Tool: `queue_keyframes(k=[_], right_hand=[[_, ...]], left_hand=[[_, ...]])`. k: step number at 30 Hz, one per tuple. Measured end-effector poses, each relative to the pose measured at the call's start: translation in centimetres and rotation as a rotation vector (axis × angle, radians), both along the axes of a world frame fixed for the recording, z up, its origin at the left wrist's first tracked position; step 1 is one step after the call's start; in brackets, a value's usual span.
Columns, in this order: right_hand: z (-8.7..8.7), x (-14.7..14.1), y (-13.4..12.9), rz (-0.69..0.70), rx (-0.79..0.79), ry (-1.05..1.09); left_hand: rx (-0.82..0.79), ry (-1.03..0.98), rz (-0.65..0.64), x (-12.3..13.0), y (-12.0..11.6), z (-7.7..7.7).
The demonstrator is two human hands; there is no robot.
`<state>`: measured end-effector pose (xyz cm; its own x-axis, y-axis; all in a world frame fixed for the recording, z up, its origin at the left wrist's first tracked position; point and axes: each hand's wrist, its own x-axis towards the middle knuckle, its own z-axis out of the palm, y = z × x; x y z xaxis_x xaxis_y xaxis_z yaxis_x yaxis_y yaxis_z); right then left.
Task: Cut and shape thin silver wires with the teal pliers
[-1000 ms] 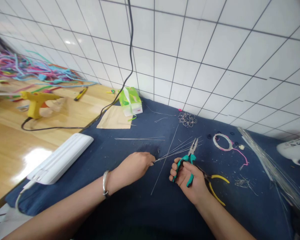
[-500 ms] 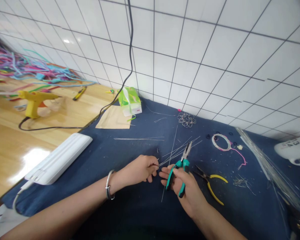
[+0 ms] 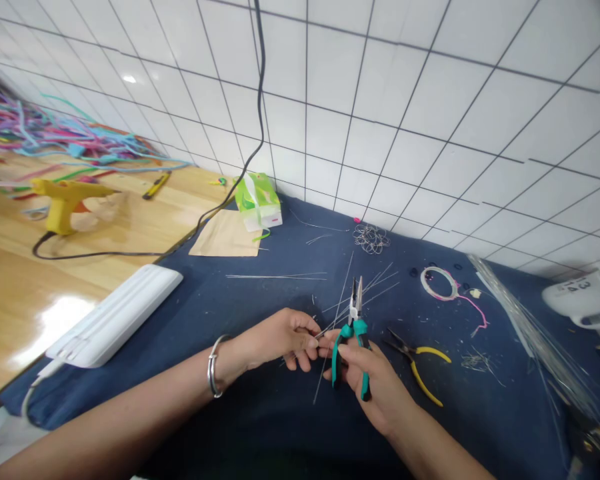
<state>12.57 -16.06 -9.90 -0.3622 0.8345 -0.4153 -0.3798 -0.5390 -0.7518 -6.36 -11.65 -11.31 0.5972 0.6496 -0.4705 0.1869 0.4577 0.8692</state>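
Observation:
Several thin metal wires (image 3: 373, 288) slant up to the right from the fingers of my left hand (image 3: 280, 339), which pinches their lower ends. Green-handled pliers (image 3: 353, 320) rest in my right hand (image 3: 373, 377), jaws pointing up and slightly parted. The fingertips of my right hand meet those of my left near the wires. One more wire (image 3: 344, 287) crosses the bunch at a steep angle. Two or more straight wires (image 3: 275, 276) lie farther back on the dark blue cloth (image 3: 260, 300).
Yellow-handled pliers (image 3: 425, 373) lie right of my right hand, near wire scraps (image 3: 480, 361) and a ring (image 3: 439, 284). A coiled wire piece (image 3: 371, 238) and tissue pack (image 3: 258, 202) sit by the wall. A white power bank (image 3: 115, 317) and yellow glue gun (image 3: 65, 203) are left.
The pliers have turned more upright and shifted left with my right hand. My two hands' fingertips have come together, and my left fingers have spread a little around the wires.

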Motion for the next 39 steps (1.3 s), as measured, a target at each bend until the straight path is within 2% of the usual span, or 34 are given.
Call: queue_keyframes(k=[9,15,22,26,30,33,36,39], right_hand=[[0.0,0.4,0.5,-0.055,0.033,-0.079],[0.0,-0.1,0.1,-0.090,0.066,-0.088],[-0.6,-0.5,-1.0,-0.134,0.119,-0.145],[-0.6,-0.6,-1.2,-0.138,0.136,-0.155],[-0.5,-0.2,-0.6,-0.172,0.129,-0.115],[-0.5,0.3,0.2,-0.269,0.111,-0.075],[-0.8,0.7,0.8,-0.361,0.098,-0.048],[-1.1,0.9,1.0,-0.369,0.078,-0.019]], left_hand=[[-0.123,-0.077,0.182,1.2,-1.6,-0.3],[-0.244,-0.181,0.284,1.7,-2.7,0.1],[-0.432,-0.333,0.335,2.8,-4.1,0.7],[-0.467,-0.389,0.333,3.1,-4.3,0.6],[-0.437,-0.373,0.294,2.9,-4.3,0.2],[-0.347,-0.327,0.258,2.6,-4.3,0.1],[-0.193,-0.281,0.230,2.2,-4.0,0.2],[0.044,-0.233,0.229,1.6,-3.3,0.3]])
